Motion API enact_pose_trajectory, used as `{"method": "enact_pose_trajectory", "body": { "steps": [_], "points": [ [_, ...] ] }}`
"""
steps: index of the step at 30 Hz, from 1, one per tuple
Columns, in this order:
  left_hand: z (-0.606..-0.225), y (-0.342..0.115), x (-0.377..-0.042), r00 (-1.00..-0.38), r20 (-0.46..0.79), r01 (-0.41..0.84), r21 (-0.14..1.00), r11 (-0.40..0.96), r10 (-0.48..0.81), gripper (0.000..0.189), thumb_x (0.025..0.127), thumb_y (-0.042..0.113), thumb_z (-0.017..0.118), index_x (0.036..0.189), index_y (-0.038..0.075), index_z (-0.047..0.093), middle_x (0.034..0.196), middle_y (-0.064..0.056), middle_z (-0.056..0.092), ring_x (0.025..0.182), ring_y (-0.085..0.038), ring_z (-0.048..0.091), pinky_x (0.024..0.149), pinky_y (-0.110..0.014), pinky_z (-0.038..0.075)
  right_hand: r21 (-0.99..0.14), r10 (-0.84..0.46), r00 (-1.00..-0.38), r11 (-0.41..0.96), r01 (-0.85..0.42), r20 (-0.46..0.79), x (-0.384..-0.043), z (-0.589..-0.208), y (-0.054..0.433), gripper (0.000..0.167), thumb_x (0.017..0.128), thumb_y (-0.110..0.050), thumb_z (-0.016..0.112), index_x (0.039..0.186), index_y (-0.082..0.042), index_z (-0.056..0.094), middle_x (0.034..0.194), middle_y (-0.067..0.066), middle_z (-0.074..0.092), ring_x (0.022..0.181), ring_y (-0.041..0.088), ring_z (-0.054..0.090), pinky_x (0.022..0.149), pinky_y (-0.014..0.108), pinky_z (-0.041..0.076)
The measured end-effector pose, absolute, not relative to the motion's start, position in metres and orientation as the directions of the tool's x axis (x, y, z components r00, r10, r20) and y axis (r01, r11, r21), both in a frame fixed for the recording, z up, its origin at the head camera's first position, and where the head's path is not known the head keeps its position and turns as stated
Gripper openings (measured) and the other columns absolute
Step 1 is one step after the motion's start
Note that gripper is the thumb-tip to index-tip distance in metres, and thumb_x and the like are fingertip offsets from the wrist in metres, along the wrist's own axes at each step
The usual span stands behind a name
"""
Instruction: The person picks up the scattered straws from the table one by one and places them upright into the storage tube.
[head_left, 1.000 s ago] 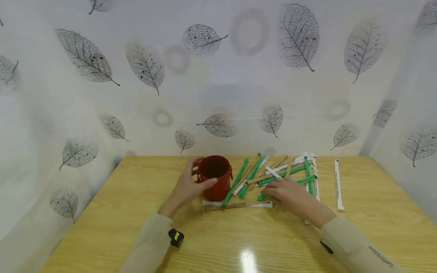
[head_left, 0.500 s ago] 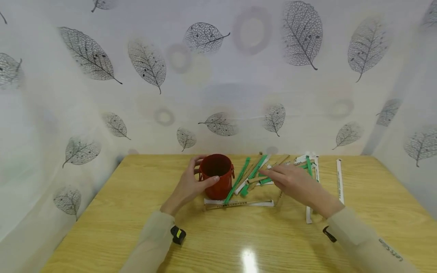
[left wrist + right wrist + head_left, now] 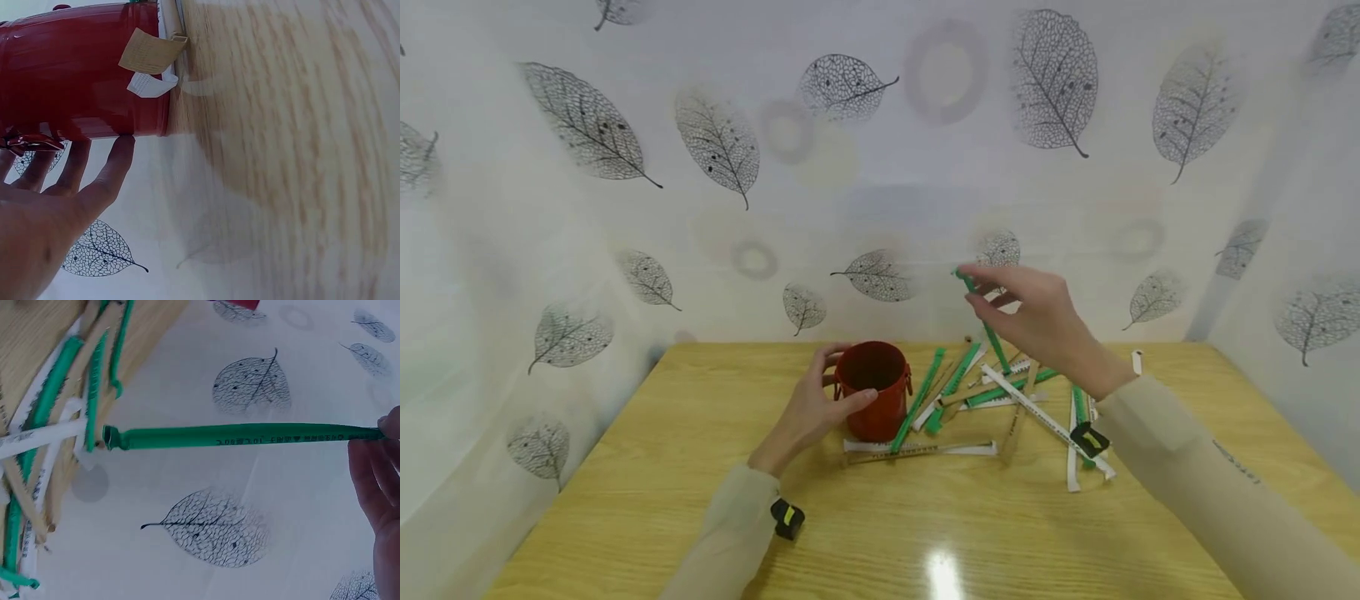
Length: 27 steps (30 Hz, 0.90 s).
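In the head view, your left hand (image 3: pixel 808 408) grips the red bucket (image 3: pixel 889 414), which stands upright near the middle of the wooden table (image 3: pixel 850 533), toward the far edge; your thumb lies on its near side and your fingers curve round its left side. Your right hand (image 3: pixel 1036 315) is above the table, right of the bucket, its thumb and fingers pinching the upper part of a green straw (image 3: pixel 995 339) that tilts with its top to the left. Below is the pile of wrapped straws (image 3: pixel 1011 390) in green, white and brown; you cannot tell here whether the green one's lower end touches it. A brown straw (image 3: pixel 917 452) lies just on the near side of the bucket, over a white straw (image 3: pixel 979 448).

In the left wrist view, your left fingers are apart from one another, their tips against the bucket's wall, and two wrapper ends, brown and white, show beside its base.

In the right wrist view, your thumb and fingers are narrow on one end of the green straw, its other end just beside the pile, with the leaf-printed backdrop (image 3: pixel 312 506) behind
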State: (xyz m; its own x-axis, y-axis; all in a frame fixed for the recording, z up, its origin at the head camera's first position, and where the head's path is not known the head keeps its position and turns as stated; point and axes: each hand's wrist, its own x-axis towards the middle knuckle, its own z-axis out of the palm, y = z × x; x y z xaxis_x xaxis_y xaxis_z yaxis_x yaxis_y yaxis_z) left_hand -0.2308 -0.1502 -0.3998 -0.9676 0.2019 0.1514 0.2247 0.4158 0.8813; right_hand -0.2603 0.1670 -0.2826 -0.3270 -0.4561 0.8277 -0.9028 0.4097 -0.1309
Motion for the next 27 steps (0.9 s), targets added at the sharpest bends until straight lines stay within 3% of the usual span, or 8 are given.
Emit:
{"method": "enact_pose_trajectory", "body": {
  "steps": [3, 9, 13, 17, 23, 27],
  "points": [
    [-0.401, -0.151, -0.23, -0.968, 0.154, 0.225, 0.883, 0.412, 0.199, 0.072, 0.088, 0.044, 0.078, 0.148, 0.033, 0.039, 0.149, -0.006, 0.05, 0.133, -0.039, 0.054, 0.102, -0.057, 0.054, -0.222, -0.359, -0.362, 0.377, -0.899, 0.86, -0.263, -0.271, 0.149, 0.044, 0.081, 0.012, 0.078, 0.123, 0.003, 0.069, 0.103, 0.018, 0.076, 0.085, 0.024, 0.076, 0.073, 0.013, 0.058],
    [-0.402, -0.152, -0.228, -0.969, 0.163, 0.226, 0.887, 0.402, 0.186, 0.071, 0.088, 0.045, 0.078, 0.147, 0.034, 0.04, 0.148, -0.006, 0.051, 0.131, -0.038, 0.056, 0.102, -0.057, 0.054, -0.39, -0.171, -0.432, 0.23, -0.891, 0.886, -0.261, -0.255, 0.116, 0.041, 0.085, 0.01, 0.074, 0.125, 0.003, 0.068, 0.105, 0.021, 0.074, 0.09, 0.002, 0.072, 0.075, 0.018, 0.061],
    [-0.401, -0.153, -0.226, -0.971, 0.167, 0.223, 0.889, 0.4, 0.17, 0.071, 0.087, 0.045, 0.079, 0.146, 0.035, 0.041, 0.145, -0.006, 0.052, 0.129, -0.036, 0.057, 0.099, -0.055, 0.055, -0.454, -0.097, -0.467, 0.128, -0.882, 0.879, -0.258, -0.254, 0.099, 0.039, 0.088, 0.009, 0.072, 0.126, 0.004, 0.067, 0.107, 0.024, 0.073, 0.091, -0.001, 0.071, 0.075, 0.022, 0.062],
    [-0.401, -0.155, -0.224, -0.974, 0.165, 0.214, 0.895, 0.392, 0.155, 0.069, 0.087, 0.044, 0.079, 0.145, 0.036, 0.043, 0.142, -0.006, 0.054, 0.128, -0.035, 0.058, 0.099, -0.055, 0.055, -0.443, -0.115, -0.457, 0.133, -0.887, 0.882, -0.257, -0.263, 0.089, 0.038, 0.087, 0.01, 0.072, 0.125, 0.006, 0.067, 0.107, 0.023, 0.074, 0.092, 0.002, 0.072, 0.074, 0.022, 0.062],
    [-0.402, -0.155, -0.222, -0.974, 0.168, 0.216, 0.9, 0.379, 0.154, 0.067, 0.088, 0.043, 0.078, 0.145, 0.035, 0.043, 0.142, -0.006, 0.055, 0.127, -0.035, 0.06, 0.099, -0.054, 0.056, -0.402, -0.178, -0.432, 0.181, -0.898, 0.884, -0.259, -0.28, 0.084, 0.038, 0.086, 0.009, 0.074, 0.123, 0.006, 0.067, 0.104, 0.022, 0.075, 0.09, 0.028, 0.076, 0.073, 0.02, 0.061],
    [-0.402, -0.154, -0.221, -0.971, 0.181, 0.228, 0.899, 0.373, 0.157, 0.067, 0.089, 0.043, 0.077, 0.145, 0.035, 0.043, 0.142, -0.006, 0.055, 0.126, -0.035, 0.06, 0.099, -0.053, 0.056, -0.382, -0.209, -0.417, 0.189, -0.905, 0.885, -0.259, -0.289, 0.083, 0.036, 0.086, 0.009, 0.074, 0.122, 0.008, 0.067, 0.103, 0.023, 0.075, 0.089, 0.032, 0.076, 0.073, 0.02, 0.061]
  ]
}}
